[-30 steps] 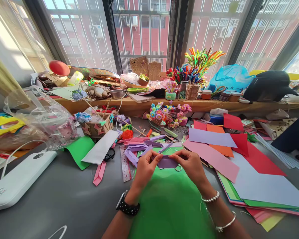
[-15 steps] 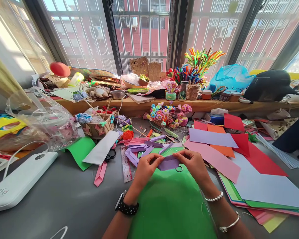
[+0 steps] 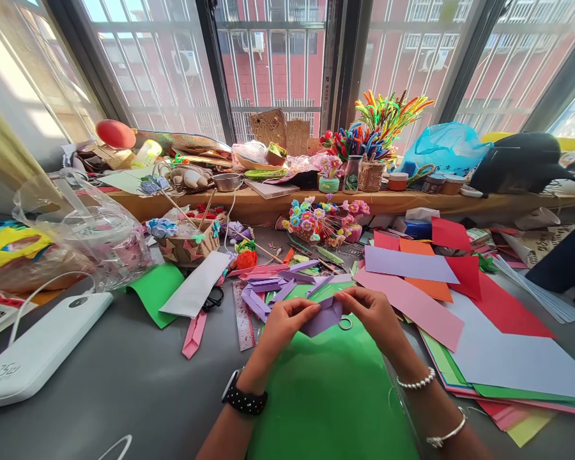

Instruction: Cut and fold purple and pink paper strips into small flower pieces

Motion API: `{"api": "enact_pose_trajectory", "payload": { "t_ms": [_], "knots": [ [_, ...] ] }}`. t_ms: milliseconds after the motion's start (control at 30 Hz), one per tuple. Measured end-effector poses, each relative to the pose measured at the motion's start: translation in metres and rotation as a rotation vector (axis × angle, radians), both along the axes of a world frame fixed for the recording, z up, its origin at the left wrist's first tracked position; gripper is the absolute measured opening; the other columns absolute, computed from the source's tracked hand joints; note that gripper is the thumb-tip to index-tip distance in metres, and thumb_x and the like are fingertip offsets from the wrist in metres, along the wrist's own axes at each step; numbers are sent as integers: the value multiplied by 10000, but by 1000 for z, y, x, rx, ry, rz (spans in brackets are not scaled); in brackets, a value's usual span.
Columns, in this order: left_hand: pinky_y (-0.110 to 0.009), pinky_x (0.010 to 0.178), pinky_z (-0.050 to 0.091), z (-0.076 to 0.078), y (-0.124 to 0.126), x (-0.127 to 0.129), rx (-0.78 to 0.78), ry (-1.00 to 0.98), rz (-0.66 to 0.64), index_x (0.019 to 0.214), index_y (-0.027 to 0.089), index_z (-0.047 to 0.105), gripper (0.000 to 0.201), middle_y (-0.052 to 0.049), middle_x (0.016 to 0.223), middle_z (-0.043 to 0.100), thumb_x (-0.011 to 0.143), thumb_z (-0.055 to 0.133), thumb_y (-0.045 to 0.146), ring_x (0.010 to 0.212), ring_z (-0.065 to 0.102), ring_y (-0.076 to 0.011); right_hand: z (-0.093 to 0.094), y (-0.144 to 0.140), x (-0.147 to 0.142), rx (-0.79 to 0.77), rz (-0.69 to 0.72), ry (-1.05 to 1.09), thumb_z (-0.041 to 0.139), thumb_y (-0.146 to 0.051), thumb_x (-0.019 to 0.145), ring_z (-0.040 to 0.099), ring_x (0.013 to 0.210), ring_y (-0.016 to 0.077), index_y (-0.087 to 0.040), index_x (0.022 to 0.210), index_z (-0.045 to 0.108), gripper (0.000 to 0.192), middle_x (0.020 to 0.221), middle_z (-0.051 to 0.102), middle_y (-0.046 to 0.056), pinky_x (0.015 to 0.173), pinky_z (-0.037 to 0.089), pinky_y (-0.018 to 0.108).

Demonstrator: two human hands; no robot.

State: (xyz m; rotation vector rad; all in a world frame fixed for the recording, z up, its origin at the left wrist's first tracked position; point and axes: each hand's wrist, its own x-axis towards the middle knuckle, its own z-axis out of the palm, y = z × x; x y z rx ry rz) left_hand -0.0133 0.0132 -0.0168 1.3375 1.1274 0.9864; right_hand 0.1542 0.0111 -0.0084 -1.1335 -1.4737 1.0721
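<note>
A small folded piece of purple paper [image 3: 322, 319] is held up between my two hands, above the green mat [image 3: 335, 396]. My left hand [image 3: 283, 326] pinches its left side between thumb and fingers. At the upper right corner, my right hand [image 3: 371, 316] pinches the same paper. Creases show across its upper part, and the fingertips cover both ends. Just beyond my hands lie several folded purple paper strips [image 3: 253, 301]. A ring [image 3: 345, 324] rests on the mat beside my right fingers.
Left of the mat lie a ruler [image 3: 244, 319], a folded pink strip [image 3: 194, 335], black-handled scissors [image 3: 214, 298] and a white power bank [image 3: 43, 348]. Coloured paper sheets [image 3: 522, 367] are stacked at the right. Small crocheted flowers [image 3: 311, 220] stand at the back, below a crowded window ledge [image 3: 268, 203].
The purple paper has tilted, its left side now lower, and more of its lower face shows. Both hands have shifted their grip slightly and still pinch it.
</note>
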Motion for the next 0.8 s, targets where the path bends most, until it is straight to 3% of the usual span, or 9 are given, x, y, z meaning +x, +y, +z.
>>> {"api": "enact_pose_trajectory", "payload": {
  "t_ms": [267,800],
  "knots": [
    [-193,477,279,2,-2,0,-56,-83,3,647,120,651,267,11,564,543,573,668,376,532,410,-86,0,0,4,-51,45,42,587,-368,703,548,608,133,-142,750,637,236,642,613,15,525,416,224],
    [-208,511,299,0,-2,1,58,28,12,687,126,646,248,-3,618,570,645,615,368,586,443,-109,-7,-2,-6,66,-83,-8,564,-399,730,501,554,116,-142,687,614,265,607,576,15,482,393,205]
  ]
}}
